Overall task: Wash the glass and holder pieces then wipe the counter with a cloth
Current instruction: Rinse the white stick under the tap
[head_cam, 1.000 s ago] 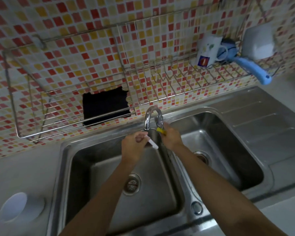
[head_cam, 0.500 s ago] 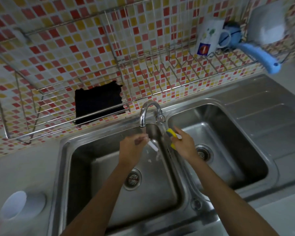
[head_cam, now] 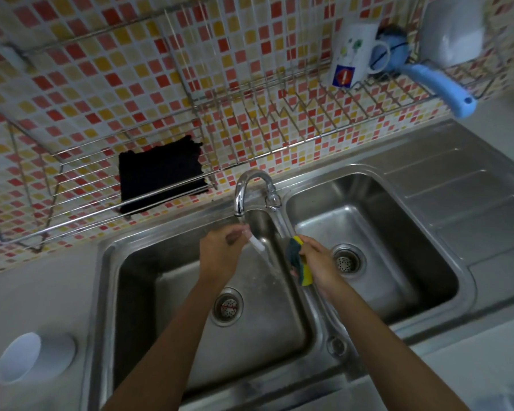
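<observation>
Stainless-steel double sink (head_cam: 101, 292) fills the view, with the curved chrome tap (head_cam: 251, 180) over the left basin. A second ago the right hand (head_cam: 321, 262) was up at the tap's lever. It has since dropped back over the divider between the basins, its fingers curled round a yellow-and-green sponge (head_cam: 300, 262). The left hand (head_cam: 220, 253) has barely moved and pinches a small white holder piece (head_cam: 256, 244) just under the spout. A faint streak below the piece suggests water is running, though that is hard to tell.

Rinsing of this piece looks under way, with scrubbing likely next. A white round cup-like piece (head_cam: 33, 357) lies apart on the grey counter (head_cam: 27, 292) at the left, seemingly unwashed. The black cloth (head_cam: 161, 173) hangs untouched on the wire wall rack (head_cam: 42, 229), so wiping is well off.
</observation>
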`<state>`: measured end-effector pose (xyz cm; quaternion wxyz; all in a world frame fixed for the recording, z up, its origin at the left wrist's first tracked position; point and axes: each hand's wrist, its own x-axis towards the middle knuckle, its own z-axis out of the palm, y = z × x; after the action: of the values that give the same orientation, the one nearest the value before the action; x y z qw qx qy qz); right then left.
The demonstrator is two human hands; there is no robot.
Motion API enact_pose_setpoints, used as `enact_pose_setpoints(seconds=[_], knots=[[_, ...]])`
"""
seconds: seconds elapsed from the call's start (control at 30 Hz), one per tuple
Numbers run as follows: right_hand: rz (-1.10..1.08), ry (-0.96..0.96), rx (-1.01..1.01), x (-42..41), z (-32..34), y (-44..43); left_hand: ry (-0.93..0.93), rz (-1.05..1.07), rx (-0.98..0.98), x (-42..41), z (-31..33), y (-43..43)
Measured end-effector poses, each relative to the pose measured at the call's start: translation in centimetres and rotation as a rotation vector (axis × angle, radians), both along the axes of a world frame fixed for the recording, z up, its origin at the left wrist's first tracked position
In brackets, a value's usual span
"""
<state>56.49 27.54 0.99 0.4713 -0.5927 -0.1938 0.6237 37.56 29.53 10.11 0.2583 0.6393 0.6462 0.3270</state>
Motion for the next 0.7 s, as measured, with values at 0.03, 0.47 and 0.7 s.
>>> enact_pose_setpoints(seconds=[0.03, 0.47, 0.7], knots=[[0.014, 0.035, -0.015, -0.2, 0.1, 0.0, 0.004, -0.008, 0.004, -0.1, 0.0, -0.1], [0.379, -0.113, 0.18, -6.7, 3.6, 2.4, 0.193, 0.181, -0.058, -7.6, -0.1, -2.6], [0.417, -0.34, 0.274, -8.3, 3.0, 3.0, 0.106, 0.216, -0.02, -9.6, -0.1, -3.2]])
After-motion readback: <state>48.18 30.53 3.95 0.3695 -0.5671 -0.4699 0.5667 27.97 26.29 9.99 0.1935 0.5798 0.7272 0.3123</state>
